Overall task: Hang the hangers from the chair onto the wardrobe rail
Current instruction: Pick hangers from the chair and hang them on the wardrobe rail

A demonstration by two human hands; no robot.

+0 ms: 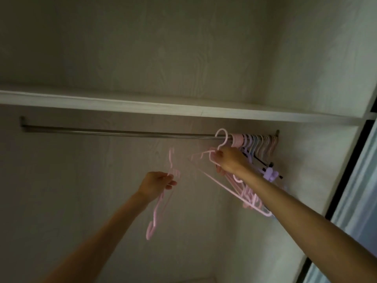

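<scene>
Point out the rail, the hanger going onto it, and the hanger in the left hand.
rail (122,132), head view, bare middle of the bar.
hanger going on (222,134), head view, its hook.
left-hand hanger (155,213), head view, blurred lower arm.

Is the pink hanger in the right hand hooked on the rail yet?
Yes, it looks on. The pink hanger has its hook curled over the rail, while the right hand grips its neck.

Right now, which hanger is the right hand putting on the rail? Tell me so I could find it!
Find the long grey metal rail under the white wooden shelf, and follow it right to the bunch of pastel plastic hangers. Just left of that bunch, one pale pink plastic hanger hooks over the rail. It alone stands apart, with the right hand gripping it below the hook.
</scene>
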